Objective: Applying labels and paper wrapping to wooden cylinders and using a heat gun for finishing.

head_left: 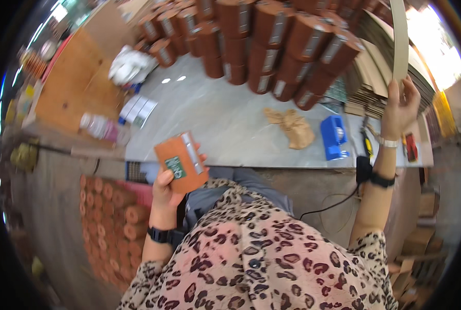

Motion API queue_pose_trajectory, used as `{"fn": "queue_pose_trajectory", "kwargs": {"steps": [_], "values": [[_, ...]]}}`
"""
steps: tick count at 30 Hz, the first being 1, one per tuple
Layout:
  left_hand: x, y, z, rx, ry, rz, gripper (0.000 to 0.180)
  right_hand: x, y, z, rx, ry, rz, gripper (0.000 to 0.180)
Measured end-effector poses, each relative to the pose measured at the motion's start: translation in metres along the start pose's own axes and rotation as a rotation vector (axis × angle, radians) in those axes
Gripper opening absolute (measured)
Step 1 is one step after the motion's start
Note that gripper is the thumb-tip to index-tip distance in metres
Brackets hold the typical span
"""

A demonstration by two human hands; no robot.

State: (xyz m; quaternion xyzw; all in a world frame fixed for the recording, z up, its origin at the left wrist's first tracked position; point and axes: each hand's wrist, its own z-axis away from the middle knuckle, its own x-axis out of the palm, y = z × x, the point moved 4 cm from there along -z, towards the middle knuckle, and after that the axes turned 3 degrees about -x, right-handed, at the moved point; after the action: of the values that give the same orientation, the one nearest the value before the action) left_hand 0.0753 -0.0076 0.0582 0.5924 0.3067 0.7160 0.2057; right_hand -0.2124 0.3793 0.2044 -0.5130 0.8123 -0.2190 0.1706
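My left hand [169,192] grips a reddish-brown cylinder [193,178], with its thumb on the near side and fingers round the far side. A green label [174,168] and a silvery strip run along that piece, which is held up before the table's front edge. Out at the far right, my right hand [400,111] is raised, thumb and fingers closed on the lower end of a long beige strip [400,39]. Beside that hand lies a stack of flat cardboard pieces [370,77].
Stacked brown cylinders [264,51] fill the back of the grey table [204,113]. On it are crumpled brown paper [295,129], a blue tape dispenser [333,137], a yellow-handled tool [366,142], a plastic bottle [104,128] and a white bag [131,64]. More cylinders [104,217] are piled lower left.
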Motion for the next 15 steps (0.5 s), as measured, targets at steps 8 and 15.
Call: {"fn": "queue_pose_trajectory", "kwargs": {"steps": [8,15], "values": [[0.014,-0.007,-0.007,-0.050,-0.127,-0.002,0.084,0.107,-0.116,0.226,0.042,-0.944,-0.032,0.068],[-0.051,-0.029,-0.019,-0.232,0.158,0.062,0.067,0.116,-0.128,0.251,-0.193,-1.355,-0.028,0.077]]}}
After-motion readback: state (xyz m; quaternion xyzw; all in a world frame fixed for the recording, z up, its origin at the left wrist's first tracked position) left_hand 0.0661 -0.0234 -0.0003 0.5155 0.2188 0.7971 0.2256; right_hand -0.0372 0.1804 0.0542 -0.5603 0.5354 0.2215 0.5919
